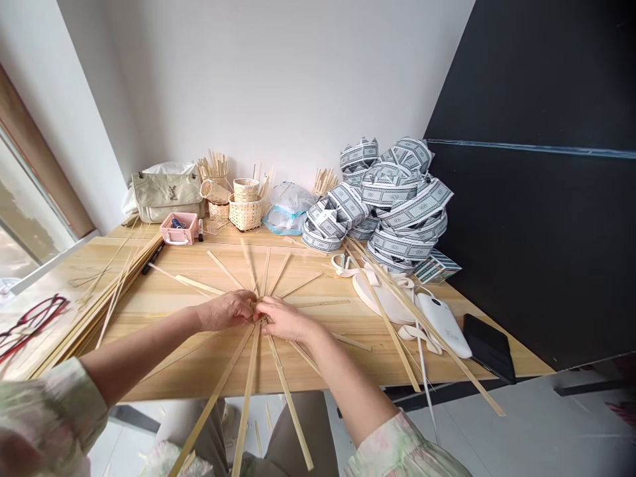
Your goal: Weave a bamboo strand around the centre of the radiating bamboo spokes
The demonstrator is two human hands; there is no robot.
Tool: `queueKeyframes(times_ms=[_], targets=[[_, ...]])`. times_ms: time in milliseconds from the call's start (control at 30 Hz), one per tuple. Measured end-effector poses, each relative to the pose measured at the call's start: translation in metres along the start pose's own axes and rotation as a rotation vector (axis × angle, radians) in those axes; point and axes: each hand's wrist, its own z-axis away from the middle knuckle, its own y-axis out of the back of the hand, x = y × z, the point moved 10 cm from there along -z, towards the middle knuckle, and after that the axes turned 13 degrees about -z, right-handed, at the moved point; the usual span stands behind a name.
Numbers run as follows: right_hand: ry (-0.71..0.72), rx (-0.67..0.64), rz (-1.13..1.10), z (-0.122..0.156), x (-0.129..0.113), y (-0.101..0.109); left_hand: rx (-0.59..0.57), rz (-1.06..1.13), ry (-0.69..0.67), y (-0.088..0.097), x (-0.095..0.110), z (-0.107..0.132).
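1. Plain white wall (278, 79) is rising behind a wood-grained table (193, 377), and a black panel (536, 232) is standing along the right side.
2. Toward the back, a beige handbag (166, 197), a pink box (179, 228), a woven basket (245, 215) and a heap of patterned bands (390, 192) are sitting in a loose row.
3. Flat strips (247, 397) are radiating like spokes from one crossing on the table; several are jutting past the near edge, above the person's lap.
4. Judging by the hands, the step under way is working that crossing, with the strips' ends lying free all round.
5. The next move seems to be calling for a steady hold at the centre, so the spokes keep their spread.
6. The left hand (228, 310) and right hand (285, 318) are meeting right over the crossing, fingers curled in and nearly closed, pinching the strips there; the overlapping fingertips are hiding which strip each one has.
7. Relative to the hands, the crossing is lying directly beneath and between them, while spokes are running out ahead, to both sides and below the wrists.
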Motion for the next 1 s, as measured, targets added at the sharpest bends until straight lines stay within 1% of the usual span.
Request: queueKeyframes(times_ms=[100, 167, 333, 467, 633, 833, 1000], targets=[[-0.034, 0.066, -0.035, 0.004, 0.005, 0.003, 0.012, 0.135, 0.009, -0.003, 0.001, 0.004], [-0.06, 0.133, -0.045, 0.007, 0.01, 0.005, 0.03, 0.168, 0.036, -0.003, 0.0, 0.007], [-0.037, 0.279, -0.039, 0.011, 0.01, 0.007, 0.069, 0.161, 0.048, -0.003, 0.0, 0.008], [-0.039, 0.362, -0.018, 0.012, 0.008, 0.01, 0.104, 0.121, 0.002, -0.002, 0.001, 0.006], [-0.017, 0.399, -0.006, 0.01, 0.007, 0.01, 0.115, 0.083, 0.015, -0.003, -0.003, 0.004], [-0.043, 0.441, -0.036, 0.007, 0.014, 0.011, 0.112, 0.101, 0.061, -0.004, -0.009, 0.003], [-0.04, 0.431, -0.069, 0.008, 0.015, 0.011, 0.037, 0.096, 0.118, -0.011, -0.021, 0.003]])
